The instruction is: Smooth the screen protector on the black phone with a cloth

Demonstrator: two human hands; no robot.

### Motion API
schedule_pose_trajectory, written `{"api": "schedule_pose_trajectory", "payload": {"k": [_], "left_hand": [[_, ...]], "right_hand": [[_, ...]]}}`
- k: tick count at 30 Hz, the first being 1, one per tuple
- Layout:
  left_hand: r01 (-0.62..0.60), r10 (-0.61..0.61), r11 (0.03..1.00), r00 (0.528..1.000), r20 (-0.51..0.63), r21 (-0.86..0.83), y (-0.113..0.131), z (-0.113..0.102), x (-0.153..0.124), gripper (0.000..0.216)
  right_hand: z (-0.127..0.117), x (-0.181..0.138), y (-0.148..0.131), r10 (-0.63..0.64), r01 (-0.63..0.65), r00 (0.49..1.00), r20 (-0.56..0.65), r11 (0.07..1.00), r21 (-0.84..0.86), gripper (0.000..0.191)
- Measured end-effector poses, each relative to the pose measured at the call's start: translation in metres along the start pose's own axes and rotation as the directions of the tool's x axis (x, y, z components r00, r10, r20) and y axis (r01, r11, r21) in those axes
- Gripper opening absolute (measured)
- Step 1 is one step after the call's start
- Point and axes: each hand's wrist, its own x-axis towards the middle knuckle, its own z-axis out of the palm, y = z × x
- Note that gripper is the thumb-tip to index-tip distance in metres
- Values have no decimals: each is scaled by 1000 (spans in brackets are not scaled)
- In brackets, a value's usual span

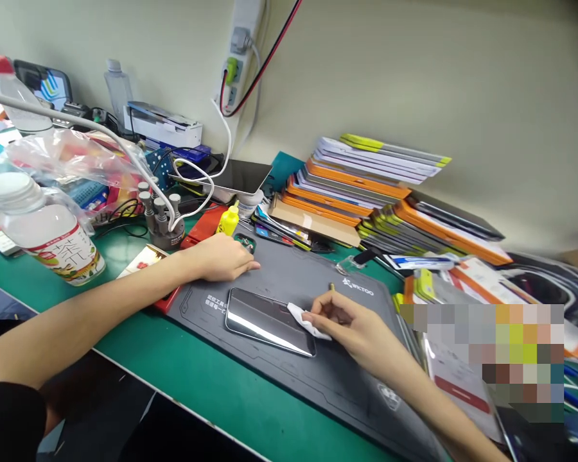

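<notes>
A smartphone [264,314] with a dark, shiny screen lies flat on a grey work mat [298,378]. My right hand [349,317] pinches a small white cloth [306,321], which touches the phone's right end. Beyond the phone's far left corner, my left hand [226,258] rests low over the mat with its fingers drawn together. Whatever they may hold is hidden. Just past those fingers sits a small dark dish [245,243] with tiny bits in it. A yellow dropper bottle [228,219] stands behind my left hand.
Piled phone-part packages [337,186] line the wall. A screwdriver stand [166,224], a clear jar [52,237] and plastic bags [72,154] crowd the left. A white cable [91,125] arcs across there. More flat packages [455,366] lie on the right, partly blurred out.
</notes>
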Motion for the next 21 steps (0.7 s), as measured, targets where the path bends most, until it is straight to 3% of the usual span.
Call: {"api": "schedule_pose_trajectory", "payload": {"k": [6, 13, 21], "left_hand": [[-3, 2, 1000, 999, -36, -16, -3, 2, 0, 45], [107, -108, 994, 978, -176, -12, -5, 1, -2, 54], [151, -162, 987, 951, -263, -61, -3, -3, -5, 56]], "right_hand": [[0, 40, -21, -14, 17, 994, 104, 1000, -21, 37], [38, 82, -59, -116, 117, 968, 224, 993, 5, 29], [59, 90, -80, -163, 155, 943, 291, 987, 50, 21]]}}
